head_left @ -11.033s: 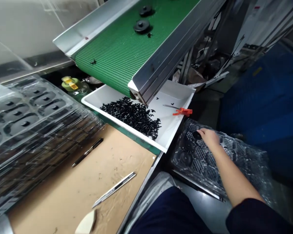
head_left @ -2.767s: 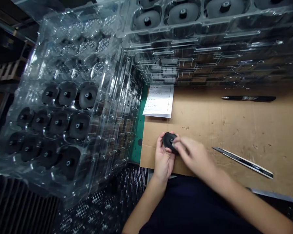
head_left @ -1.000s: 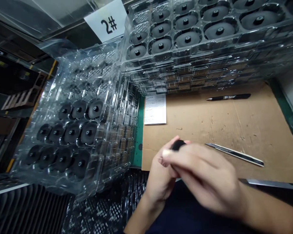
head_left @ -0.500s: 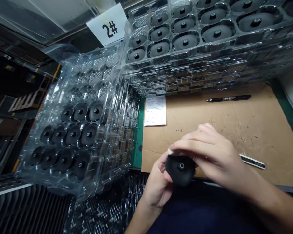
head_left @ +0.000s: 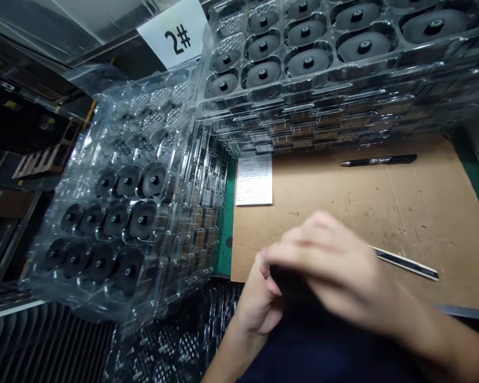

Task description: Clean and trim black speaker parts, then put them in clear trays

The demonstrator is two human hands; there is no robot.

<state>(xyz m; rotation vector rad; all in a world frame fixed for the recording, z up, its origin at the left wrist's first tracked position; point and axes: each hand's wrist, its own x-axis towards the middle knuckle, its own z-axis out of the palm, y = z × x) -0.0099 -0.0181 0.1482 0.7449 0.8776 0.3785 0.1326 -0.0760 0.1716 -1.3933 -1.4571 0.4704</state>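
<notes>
A black, round, cup-like part (head_left: 289,282) is in my left hand (head_left: 259,300), whose fingers are closed on its left side. My right hand (head_left: 327,260) is curled over the top and right of the same part and is smeared by motion. A small pale bit (head_left: 258,259) shows at its fingertips, too small to name. Most of the part's face is hidden by the right hand and lost against dark blue clothing. Similar black parts with a small central stub sit in the pockets of a clear tray (head_left: 247,98) ahead.
Another stack of clear trays (head_left: 175,213) with black parts stands at left. On the cardboard sheet (head_left: 303,186) lie a printed slip (head_left: 254,181), a black pen (head_left: 379,160) and a slim black-and-white tool (head_left: 407,263). A "2#" sign (head_left: 175,34) stands behind.
My right hand has moved left and over the black part, covering the face and stub that showed before. The part has turned and looks narrower. The view has shifted slightly.
</notes>
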